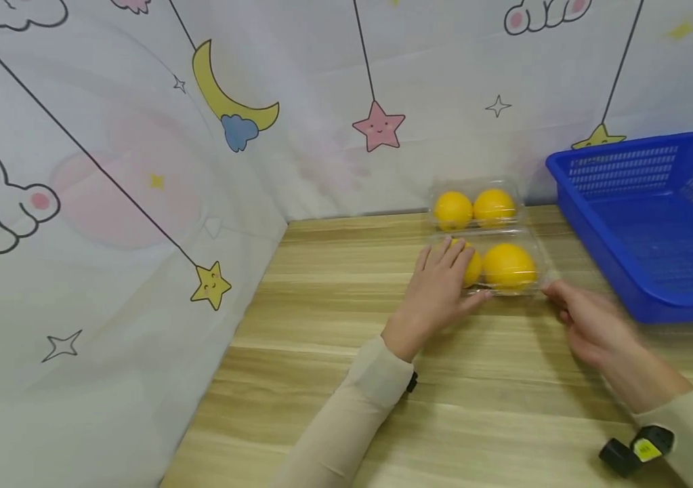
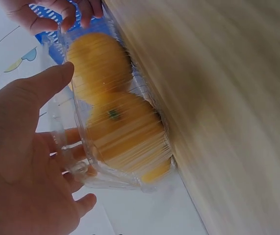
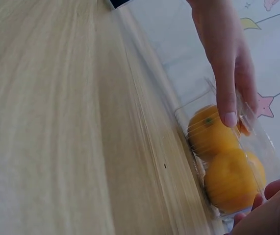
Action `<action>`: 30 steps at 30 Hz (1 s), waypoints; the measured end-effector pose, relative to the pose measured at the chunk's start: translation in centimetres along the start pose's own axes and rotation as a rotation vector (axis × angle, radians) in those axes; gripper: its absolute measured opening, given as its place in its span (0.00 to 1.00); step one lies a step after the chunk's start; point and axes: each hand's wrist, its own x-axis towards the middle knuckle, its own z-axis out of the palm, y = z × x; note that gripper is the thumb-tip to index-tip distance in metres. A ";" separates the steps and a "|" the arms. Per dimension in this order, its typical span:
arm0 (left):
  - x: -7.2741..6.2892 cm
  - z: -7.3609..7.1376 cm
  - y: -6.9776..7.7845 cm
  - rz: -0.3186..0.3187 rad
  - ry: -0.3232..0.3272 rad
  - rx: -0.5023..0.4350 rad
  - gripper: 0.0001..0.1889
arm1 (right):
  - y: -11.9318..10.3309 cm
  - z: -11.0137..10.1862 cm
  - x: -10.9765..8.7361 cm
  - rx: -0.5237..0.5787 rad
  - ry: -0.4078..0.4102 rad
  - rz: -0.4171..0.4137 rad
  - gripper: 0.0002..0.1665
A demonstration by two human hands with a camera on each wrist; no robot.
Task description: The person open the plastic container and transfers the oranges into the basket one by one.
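A clear plastic box (image 1: 528,237) with two oranges (image 1: 509,267) stands on the table. My left hand (image 1: 434,298) rests on its left part, fingers spread nearly straight over the top and thumb at the front edge. In the left wrist view, the left thumb (image 2: 56,78) lies on the near side of the clear plastic, with the fingers behind it. My right hand (image 1: 596,332) has its fingers curled and pinches the box's front right corner. Just behind, against the wall, more oranges (image 1: 452,210) sit in clear plastic.
A blue plastic basket (image 1: 602,251) with slotted walls stands at the right, close to my right hand. The wooden table (image 1: 334,271) ends at a white cloth backdrop (image 1: 322,81) printed with stars and a moon, behind and to the left.
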 end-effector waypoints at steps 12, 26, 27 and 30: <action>-0.2 -1.3 -1.1 -0.080 0.178 -0.104 0.65 | 0.5 0.7 0.5 -0.024 0.007 -0.038 0.27; -0.9 -1.4 -0.8 -0.229 0.048 -0.296 0.57 | 1.3 -1.0 0.3 -0.089 -0.066 -0.034 0.28; -0.8 -1.5 -0.7 -0.222 0.023 -0.292 0.54 | 1.2 -1.4 0.3 -0.103 -0.082 -0.038 0.29; -1.1 -1.6 -0.5 -0.192 -0.039 -0.261 0.48 | 1.1 -2.1 0.3 -0.161 -0.104 -0.053 0.29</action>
